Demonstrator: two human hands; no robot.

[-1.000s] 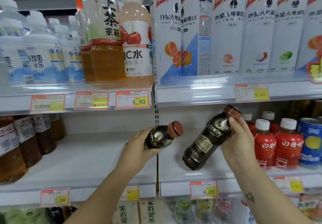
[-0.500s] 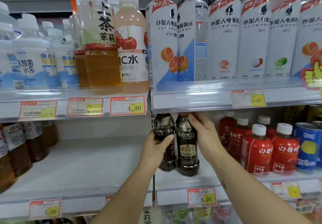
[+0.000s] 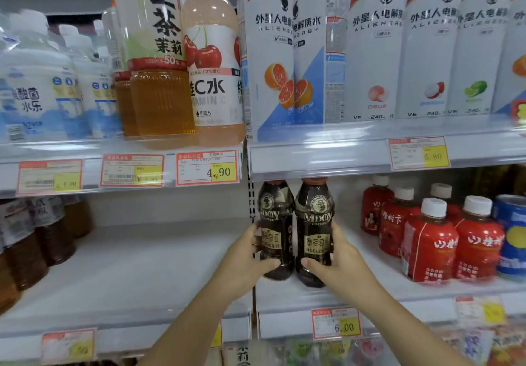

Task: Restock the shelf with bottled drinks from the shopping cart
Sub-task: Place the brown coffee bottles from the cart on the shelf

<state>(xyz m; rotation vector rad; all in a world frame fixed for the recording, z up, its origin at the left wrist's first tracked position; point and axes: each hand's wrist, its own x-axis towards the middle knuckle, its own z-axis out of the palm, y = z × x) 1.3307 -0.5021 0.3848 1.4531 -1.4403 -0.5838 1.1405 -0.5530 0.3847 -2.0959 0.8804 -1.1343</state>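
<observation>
Roughly mid-task, by the look of it. Two dark coffee bottles are at the shelf (image 3: 128, 266), upright, side by side and touching: left coffee bottle (image 3: 274, 217), right coffee bottle (image 3: 314, 217). Both are in the right bay, just right of the slotted post (image 3: 251, 195) and above the 6.00 price tag (image 3: 336, 323). There is a gap between them and the red bottles (image 3: 429, 240). Caps tuck up under the lip of the upper shelf (image 3: 313, 155) and are mostly hidden.

Neither bottle is let go yet. Left hand (image 3: 244, 266) grasps the left coffee bottle low on the body, thumb across the front near the base, fingers wrapped round the left side and out of sight behind. Right hand (image 3: 341, 266) mirrors it on the right coffee bottle, thumb across the lower front, fingers (image 3: 337, 234) curled round the right side at label height. Labels face out.

Cannot tell whether the bases touch the shelf board or hang just above it; they are at board level.

Done: this pair is brought to its slot. Left: set down, release, square up. Shopping cart is out of view, so remaining stock is unknown. The left bay shows a wide bare stretch of board, so there is likely more to fill, but that is a guess.
</observation>
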